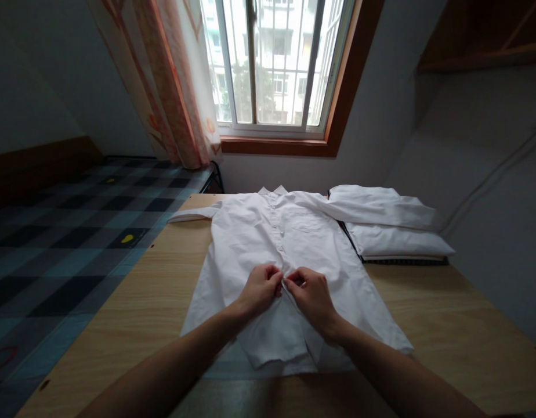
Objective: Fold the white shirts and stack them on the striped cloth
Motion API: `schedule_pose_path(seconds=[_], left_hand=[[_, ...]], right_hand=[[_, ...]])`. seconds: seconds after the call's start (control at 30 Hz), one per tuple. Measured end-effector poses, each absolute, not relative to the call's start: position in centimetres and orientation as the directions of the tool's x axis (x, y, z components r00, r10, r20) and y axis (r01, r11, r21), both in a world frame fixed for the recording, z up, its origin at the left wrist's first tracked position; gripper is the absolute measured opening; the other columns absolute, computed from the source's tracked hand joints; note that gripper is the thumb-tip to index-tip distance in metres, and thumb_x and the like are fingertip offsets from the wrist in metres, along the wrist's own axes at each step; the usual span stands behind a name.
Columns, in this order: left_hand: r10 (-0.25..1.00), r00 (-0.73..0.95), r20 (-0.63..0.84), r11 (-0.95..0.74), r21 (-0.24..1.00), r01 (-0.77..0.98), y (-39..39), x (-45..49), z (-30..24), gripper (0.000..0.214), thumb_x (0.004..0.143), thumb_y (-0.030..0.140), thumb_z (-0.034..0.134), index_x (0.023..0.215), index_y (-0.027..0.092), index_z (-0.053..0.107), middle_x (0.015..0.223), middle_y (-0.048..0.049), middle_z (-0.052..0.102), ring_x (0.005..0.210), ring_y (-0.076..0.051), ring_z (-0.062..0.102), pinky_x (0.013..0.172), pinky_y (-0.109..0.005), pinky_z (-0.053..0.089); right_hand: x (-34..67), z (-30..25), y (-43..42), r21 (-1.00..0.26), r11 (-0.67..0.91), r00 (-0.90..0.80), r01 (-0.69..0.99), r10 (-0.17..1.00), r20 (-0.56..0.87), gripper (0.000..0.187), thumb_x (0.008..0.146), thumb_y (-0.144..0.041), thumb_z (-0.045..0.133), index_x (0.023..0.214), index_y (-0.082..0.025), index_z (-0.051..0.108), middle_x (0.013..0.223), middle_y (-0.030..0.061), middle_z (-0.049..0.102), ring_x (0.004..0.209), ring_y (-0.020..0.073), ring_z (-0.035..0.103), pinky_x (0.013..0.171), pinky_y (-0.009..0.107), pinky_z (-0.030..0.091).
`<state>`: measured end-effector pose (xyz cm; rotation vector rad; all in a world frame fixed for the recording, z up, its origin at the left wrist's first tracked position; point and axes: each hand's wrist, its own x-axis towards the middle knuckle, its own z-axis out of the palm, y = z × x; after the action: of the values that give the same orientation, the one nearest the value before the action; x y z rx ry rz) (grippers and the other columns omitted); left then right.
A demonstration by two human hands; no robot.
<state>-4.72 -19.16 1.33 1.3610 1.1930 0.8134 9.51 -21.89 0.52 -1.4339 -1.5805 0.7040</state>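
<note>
A white button-up shirt [242, 238] lies front side up on the wooden table [150, 296], its collar toward the window. Above my hands the button front looks fastened; below them its edges part. My left hand [264, 283] pinches the front edge at the lower middle of the shirt. Close beside it, my right hand [309, 293] pinches the same strip of cloth, the fingertips of both hands almost touching. Any button between the fingers is hidden. One sleeve lies out to the left, and the other reaches across folded white clothes at the right.
Folded white clothes [398, 244] rest on a dark flat item at the table's back right. To the left is a bed with a checked sheet [98, 232]. A curtain [167, 87] hangs by the barred window [272, 69]. A wooden shelf [481, 58] juts out at upper right.
</note>
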Motion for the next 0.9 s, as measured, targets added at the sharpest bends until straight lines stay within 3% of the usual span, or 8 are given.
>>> schedule_pose_path(seconds=[0.17, 0.3, 0.43, 0.57, 0.67, 0.77, 0.83, 0.9], left_hand=[[0.956, 0.287, 0.053, -0.181, 0.881, 0.438, -19.2, -5.1, 2.0, 0.023, 0.081, 0.029, 0.049, 0.064, 0.017, 0.057, 0.055, 0.0011, 0.056, 0.055, -0.013, 0.050, 0.058, -0.025, 0.036], [0.932, 0.347, 0.100, -0.271, 0.828, 0.491, -19.1, -5.3, 2.3, 0.020, 0.082, 0.026, 0.050, 0.066, 0.016, 0.058, 0.061, -0.0001, 0.058, 0.061, -0.014, 0.051, 0.062, -0.026, 0.037], [0.908, 0.401, 0.121, -0.353, 0.737, 0.577, -19.0, -5.5, 2.4, 0.017, 0.083, 0.021, 0.050, 0.070, 0.016, 0.059, 0.067, -0.0019, 0.061, 0.064, -0.014, 0.052, 0.064, -0.026, 0.037], [0.872, 0.464, 0.157, -0.472, 0.524, 0.709, -19.8, -6.2, 3.3, 0.016, 0.088, 0.025, 0.050, 0.085, 0.016, 0.062, 0.082, -0.0066, 0.064, 0.077, -0.019, 0.056, 0.072, -0.030, 0.042], [0.761, 0.635, 0.133, -0.620, 0.438, 0.651, -21.6, -7.9, 4.4, 0.022, 0.088, 0.036, 0.056, 0.097, 0.018, 0.063, 0.099, -0.0096, 0.066, 0.094, -0.024, 0.057, 0.085, -0.036, 0.044], [0.575, 0.814, 0.081, -0.748, 0.455, 0.483, -24.2, -10.6, 5.2, 0.041, 0.079, 0.049, 0.067, 0.110, 0.023, 0.064, 0.122, -0.0109, 0.063, 0.112, -0.029, 0.054, 0.099, -0.042, 0.040], [0.505, 0.861, 0.062, -0.775, 0.471, 0.421, -25.8, -12.7, 5.2, 0.055, 0.074, 0.052, 0.070, 0.122, 0.028, 0.060, 0.134, -0.0102, 0.058, 0.121, -0.032, 0.051, 0.106, -0.044, 0.035], [0.521, 0.851, 0.065, -0.773, 0.458, 0.438, -27.0, -14.4, 4.6, 0.055, 0.077, 0.045, 0.068, 0.129, 0.032, 0.056, 0.137, -0.0080, 0.057, 0.123, -0.032, 0.051, 0.107, -0.045, 0.034]], right_hand=[[10.0, -0.1, -20.9, -0.984, -0.037, 0.018, 0.173, 0.999, -0.034, 0.015, 0.070, -0.032, 0.066, 0.067, -0.018, 0.064, 0.056, 0.0003, 0.059, 0.052, 0.0127, 0.049, 0.050, 0.025, 0.035], [10.5, -0.8, -20.3, -0.966, -0.240, -0.104, -0.093, 0.967, -0.231, 0.025, 0.062, -0.038, 0.072, 0.065, -0.018, 0.058, 0.049, -0.0052, 0.048, 0.044, 0.0073, 0.037, 0.043, 0.022, 0.025], [11.1, -0.6, -20.0, -0.944, -0.318, -0.181, -0.089, 0.937, -0.299, 0.030, 0.065, -0.042, 0.072, 0.068, -0.017, 0.055, 0.052, -0.0050, 0.049, 0.040, 0.0057, 0.036, 0.039, 0.021, 0.022], [12.1, 1.0, -20.4, -0.978, -0.046, -0.142, 0.202, 0.987, -0.075, 0.029, 0.076, -0.044, 0.065, 0.086, -0.017, 0.064, 0.076, 0.0047, 0.065, 0.059, 0.0139, 0.057, 0.046, 0.024, 0.041], [14.1, 2.3, -22.0, -0.866, 0.234, -0.261, 0.442, 0.957, 0.125, 0.036, 0.084, -0.043, 0.061, 0.112, -0.019, 0.064, 0.108, 0.0108, 0.068, 0.096, 0.0222, 0.063, 0.080, 0.034, 0.052], [17.6, 2.2, -24.4, -0.665, 0.418, -0.432, 0.619, 0.888, 0.156, 0.057, 0.084, -0.048, 0.064, 0.135, -0.025, 0.054, 0.141, 0.0118, 0.052, 0.132, 0.0285, 0.044, 0.110, 0.045, 0.035], [20.3, 1.3, -26.1, -0.529, 0.484, -0.511, 0.697, 0.853, 0.108, 0.069, 0.080, -0.056, 0.066, 0.142, -0.028, 0.048, 0.150, 0.0104, 0.042, 0.142, 0.0326, 0.031, 0.116, 0.052, 0.023], [22.8, -0.1, -27.6, -0.446, 0.537, -0.573, 0.716, 0.817, 0.066, 0.081, 0.075, -0.063, 0.067, 0.146, -0.032, 0.041, 0.153, 0.0094, 0.037, 0.142, 0.0362, 0.028, 0.116, 0.056, 0.020]])
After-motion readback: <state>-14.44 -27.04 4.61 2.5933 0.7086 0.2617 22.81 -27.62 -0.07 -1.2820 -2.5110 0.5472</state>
